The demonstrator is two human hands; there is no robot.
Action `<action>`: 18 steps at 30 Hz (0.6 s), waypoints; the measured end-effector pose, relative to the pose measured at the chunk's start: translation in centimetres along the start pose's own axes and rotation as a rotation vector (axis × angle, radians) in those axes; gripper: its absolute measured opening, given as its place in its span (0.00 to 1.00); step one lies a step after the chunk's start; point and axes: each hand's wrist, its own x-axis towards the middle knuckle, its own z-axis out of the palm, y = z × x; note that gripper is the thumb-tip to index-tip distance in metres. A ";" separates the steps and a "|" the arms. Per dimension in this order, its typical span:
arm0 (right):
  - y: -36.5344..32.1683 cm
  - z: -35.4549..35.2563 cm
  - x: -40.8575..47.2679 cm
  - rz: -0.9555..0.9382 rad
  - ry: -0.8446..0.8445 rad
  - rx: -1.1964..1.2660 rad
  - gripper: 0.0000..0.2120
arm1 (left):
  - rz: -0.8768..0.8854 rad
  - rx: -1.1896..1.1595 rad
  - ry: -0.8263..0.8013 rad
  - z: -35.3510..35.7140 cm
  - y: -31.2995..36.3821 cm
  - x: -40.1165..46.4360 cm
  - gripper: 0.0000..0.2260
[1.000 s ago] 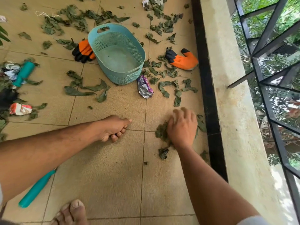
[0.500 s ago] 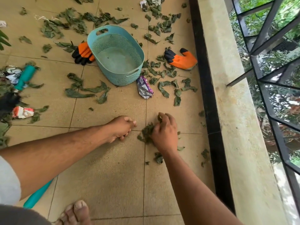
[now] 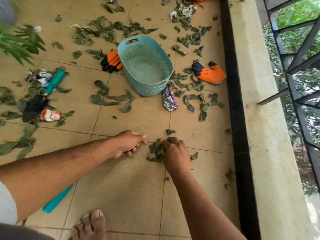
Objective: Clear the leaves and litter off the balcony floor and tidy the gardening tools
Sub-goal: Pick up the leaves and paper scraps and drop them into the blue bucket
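Leaves (image 3: 156,150) bunched under R hand (image 3: 176,155); basket (image 3: 146,66) beyond.

Soft, even daylight comes in from the right through the window grille (image 3: 297,54), where the foliage outside is brightest and partly washed out. The tiled floor (image 3: 131,187) is evenly lit, without glare, and shadows under the arms are faint and diffuse. The wide lens bends the ledge (image 3: 259,118) and grout lines toward the edges. The plant (image 3: 19,42) at the upper left is smeared with blur.
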 end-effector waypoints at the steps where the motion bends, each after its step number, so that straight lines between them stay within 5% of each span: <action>1: 0.0 0.1 0.2 -0.018 0.027 -0.001 0.13 | -0.002 -0.023 0.007 -0.2 -0.2 -0.1 0.13; 6: -1.0 -1.2 1.7 0.085 0.224 0.250 0.13 | -0.022 -0.213 0.051 -0.7 -0.6 -0.6 0.14; 12: -6.8 -2.6 2.6 0.367 0.279 1.002 0.11 | -0.090 -0.458 0.070 -0.8 0.4 -1.0 0.14; 18: -10.9 -1.2 1.5 0.510 0.318 1.555 0.14 | -0.021 -0.601 -0.176 -0.8 0.2 -1.3 0.15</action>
